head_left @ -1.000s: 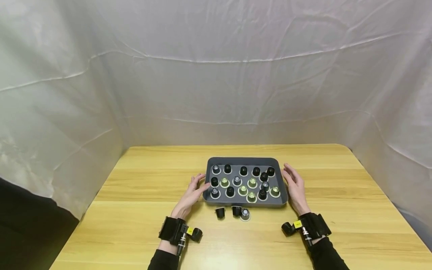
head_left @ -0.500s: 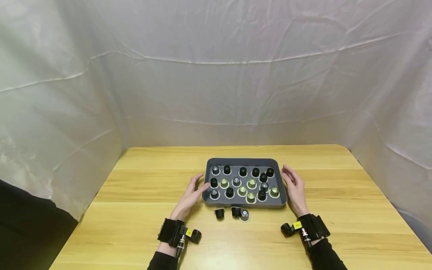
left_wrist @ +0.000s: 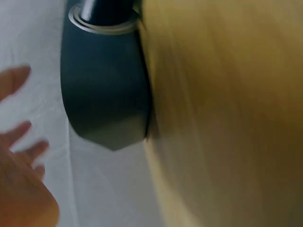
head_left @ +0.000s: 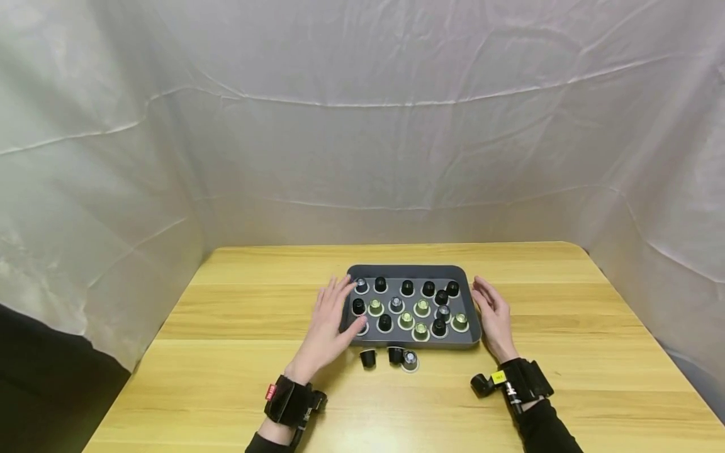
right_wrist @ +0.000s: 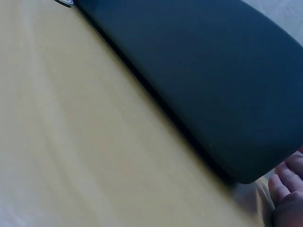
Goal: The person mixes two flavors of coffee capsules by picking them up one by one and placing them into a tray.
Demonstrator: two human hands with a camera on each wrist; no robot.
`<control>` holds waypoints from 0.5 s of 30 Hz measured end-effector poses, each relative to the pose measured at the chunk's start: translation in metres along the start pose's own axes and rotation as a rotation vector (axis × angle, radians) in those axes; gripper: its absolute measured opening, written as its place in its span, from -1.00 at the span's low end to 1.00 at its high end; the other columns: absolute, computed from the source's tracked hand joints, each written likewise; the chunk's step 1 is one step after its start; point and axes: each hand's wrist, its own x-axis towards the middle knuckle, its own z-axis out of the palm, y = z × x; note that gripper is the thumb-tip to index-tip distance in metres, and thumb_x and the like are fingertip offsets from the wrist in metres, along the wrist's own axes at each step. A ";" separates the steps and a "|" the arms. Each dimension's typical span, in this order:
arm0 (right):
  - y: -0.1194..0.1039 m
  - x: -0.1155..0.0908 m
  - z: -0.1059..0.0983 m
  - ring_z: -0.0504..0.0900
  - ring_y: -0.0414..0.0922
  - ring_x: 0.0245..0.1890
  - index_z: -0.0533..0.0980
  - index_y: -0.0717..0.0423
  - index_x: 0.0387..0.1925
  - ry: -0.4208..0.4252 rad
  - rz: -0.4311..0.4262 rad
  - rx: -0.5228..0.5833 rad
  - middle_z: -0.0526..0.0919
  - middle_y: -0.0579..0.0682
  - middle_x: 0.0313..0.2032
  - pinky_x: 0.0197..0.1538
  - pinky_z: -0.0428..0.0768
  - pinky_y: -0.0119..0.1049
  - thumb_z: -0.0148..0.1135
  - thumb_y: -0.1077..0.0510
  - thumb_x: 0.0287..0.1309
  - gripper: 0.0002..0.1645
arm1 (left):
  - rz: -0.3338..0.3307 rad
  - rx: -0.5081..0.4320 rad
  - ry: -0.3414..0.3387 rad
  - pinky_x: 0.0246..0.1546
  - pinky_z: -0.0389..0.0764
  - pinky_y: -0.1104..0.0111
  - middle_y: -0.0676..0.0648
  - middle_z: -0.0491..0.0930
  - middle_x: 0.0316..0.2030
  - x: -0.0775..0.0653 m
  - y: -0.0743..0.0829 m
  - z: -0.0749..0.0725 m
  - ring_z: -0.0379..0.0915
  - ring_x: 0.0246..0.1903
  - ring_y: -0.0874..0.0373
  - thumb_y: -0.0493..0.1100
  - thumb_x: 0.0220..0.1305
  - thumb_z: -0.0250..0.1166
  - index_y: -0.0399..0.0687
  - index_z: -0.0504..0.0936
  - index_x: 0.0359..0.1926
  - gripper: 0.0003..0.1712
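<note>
A dark grey tray (head_left: 408, 272) lies on the table, bearing several coffee capsules in black, silver and green, such as a green capsule (head_left: 376, 307). My left hand (head_left: 325, 324) reaches over the tray's left end with fingers spread and nothing held; its thumb covers part of a silver capsule (head_left: 364, 328). In the left wrist view those fingers (left_wrist: 21, 135) appear apart from the tray's end wall. Beside the tray's right end is my right hand (head_left: 494, 318), fingers loosely bent and holding nothing; whether it touches the tray I cannot tell.
In front of the tray, a black capsule (head_left: 368, 358) lies on the wooden table (head_left: 419, 409). To its right, another black capsule (head_left: 395, 355) lies against a silver capsule (head_left: 410, 360). Pale cloth (head_left: 362, 157) hangs behind and at both sides.
My left hand has turned and lifted from the tray's left side, its fingers now spread over that end. The right hand and the capsules have stayed in place.
</note>
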 end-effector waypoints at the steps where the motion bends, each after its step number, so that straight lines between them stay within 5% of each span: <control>1: 0.000 0.000 0.000 0.41 -0.27 0.32 0.26 0.28 0.45 -0.002 -0.002 -0.001 0.29 0.35 0.44 0.24 0.39 -0.74 0.02 0.20 0.50 -0.42 | 0.032 0.035 -0.019 0.57 -0.10 -0.18 -0.21 0.16 0.53 -0.001 0.003 -0.002 -0.07 0.57 -0.19 0.05 0.35 0.27 -0.12 0.25 0.48 -0.22; 7: 0.002 -0.001 -0.001 0.43 -0.36 0.26 0.24 0.32 0.45 -0.010 -0.016 -0.009 0.29 0.37 0.44 0.19 0.39 -0.79 0.04 0.16 0.49 -0.39 | 0.174 0.175 -0.141 0.30 0.53 0.04 -0.06 0.56 0.24 -0.011 0.013 -0.007 0.44 0.24 0.06 0.09 0.20 0.42 -0.01 0.49 0.30 -0.31; 15: 0.003 -0.001 -0.001 0.41 -0.37 0.27 0.23 0.31 0.45 -0.011 -0.010 0.020 0.27 0.35 0.45 0.19 0.41 -0.77 0.05 0.18 0.48 -0.38 | 0.257 0.218 -0.326 0.13 0.66 0.32 0.10 0.64 0.02 -0.017 0.030 -0.013 0.56 0.03 0.24 -0.03 0.08 0.52 0.11 0.65 0.10 -0.49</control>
